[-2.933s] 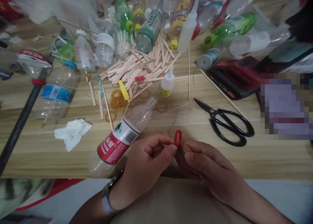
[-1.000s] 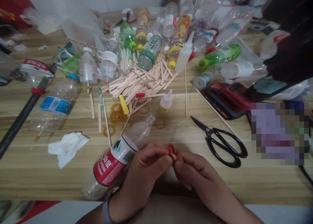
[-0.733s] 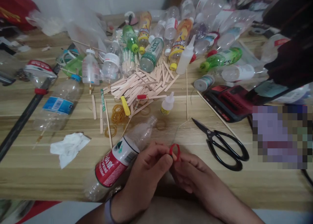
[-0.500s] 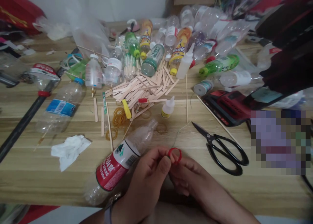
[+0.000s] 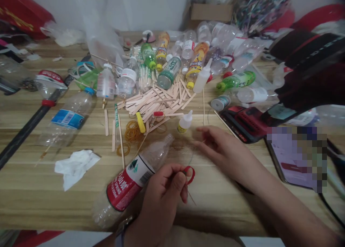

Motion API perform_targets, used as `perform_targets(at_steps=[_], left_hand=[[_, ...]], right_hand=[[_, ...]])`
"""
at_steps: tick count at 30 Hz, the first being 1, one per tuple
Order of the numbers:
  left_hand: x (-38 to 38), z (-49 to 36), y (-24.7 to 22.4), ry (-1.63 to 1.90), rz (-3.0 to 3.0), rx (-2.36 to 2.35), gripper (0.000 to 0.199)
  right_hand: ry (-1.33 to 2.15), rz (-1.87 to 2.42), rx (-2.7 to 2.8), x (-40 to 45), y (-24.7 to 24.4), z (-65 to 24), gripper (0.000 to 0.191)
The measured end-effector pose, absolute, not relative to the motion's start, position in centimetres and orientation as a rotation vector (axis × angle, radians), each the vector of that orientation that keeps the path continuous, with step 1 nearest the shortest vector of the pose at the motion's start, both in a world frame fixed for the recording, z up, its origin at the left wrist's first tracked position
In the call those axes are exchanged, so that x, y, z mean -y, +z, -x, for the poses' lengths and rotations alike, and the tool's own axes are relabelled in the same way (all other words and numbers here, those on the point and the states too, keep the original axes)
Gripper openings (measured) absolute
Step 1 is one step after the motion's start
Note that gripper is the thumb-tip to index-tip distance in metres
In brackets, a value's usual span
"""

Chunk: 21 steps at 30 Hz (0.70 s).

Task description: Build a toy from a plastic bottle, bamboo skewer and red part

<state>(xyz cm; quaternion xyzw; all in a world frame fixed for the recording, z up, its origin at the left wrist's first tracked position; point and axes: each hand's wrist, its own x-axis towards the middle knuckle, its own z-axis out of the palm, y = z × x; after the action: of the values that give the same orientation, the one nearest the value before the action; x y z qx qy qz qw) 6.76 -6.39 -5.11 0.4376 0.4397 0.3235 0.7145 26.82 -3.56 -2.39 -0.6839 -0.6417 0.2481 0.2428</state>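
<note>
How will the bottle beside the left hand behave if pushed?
Likely rolls: the bottle is round and on its side, though the left hand may block it. Probably light: looks empty. Its clear plastic may dent.

The ring [image 5: 193, 175] is red. The large clear bottle [image 5: 133, 179] wears a red-and-white label [image 5: 129, 184] with black edging and barcode stripes; the rubber bands [image 5: 131, 130] are amber, the dropper bottle [image 5: 185, 122] white with yellow label, the tabletop [image 5: 78, 209] pale, streaked with darker grain.

crumpled white tissue [image 5: 77, 167] near blue-labelled bottle [image 5: 67, 119]; cardboard box [image 5: 211, 12] behind clear bottles [image 5: 219, 31].
</note>
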Motion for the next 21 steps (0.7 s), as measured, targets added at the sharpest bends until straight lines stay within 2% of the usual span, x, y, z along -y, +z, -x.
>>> perform_targets(at_steps=[3, 7, 11, 15, 20, 21], left_hand=[[6.3, -6.7, -4.9, 0.746, -1.028, -0.972, 0.038], [6.0, -6.6, -4.4, 0.772, -1.101, -0.953, 0.02], [5.8, -6.7, -4.2, 0.803, -1.09, -0.927, 0.013], [5.7, -6.7, -4.0, 0.806, -1.108, -0.931, 0.011], [5.5, -6.8, -3.5, 0.774, -1.224, -1.004, 0.014], [5.6, -6.8, -3.4, 0.761, -1.243, -1.018, 0.014]], right_hand=[[0.62, 1.842, 1.748, 1.0, -3.4, -26.3, 0.037], [0.656, 1.806, 1.743, -1.2, -4.3, -25.7, 0.022], [0.611, 1.769, 1.696, -1.6, -4.0, -25.4, 0.013], [0.598, 1.727, 1.57, 0.9, -3.0, -25.8, 0.022], [0.735, 1.7, 1.361, 7.3, -2.4, -26.9, 0.016], [0.766, 1.713, 1.284, 8.7, -2.4, -27.1, 0.022]])
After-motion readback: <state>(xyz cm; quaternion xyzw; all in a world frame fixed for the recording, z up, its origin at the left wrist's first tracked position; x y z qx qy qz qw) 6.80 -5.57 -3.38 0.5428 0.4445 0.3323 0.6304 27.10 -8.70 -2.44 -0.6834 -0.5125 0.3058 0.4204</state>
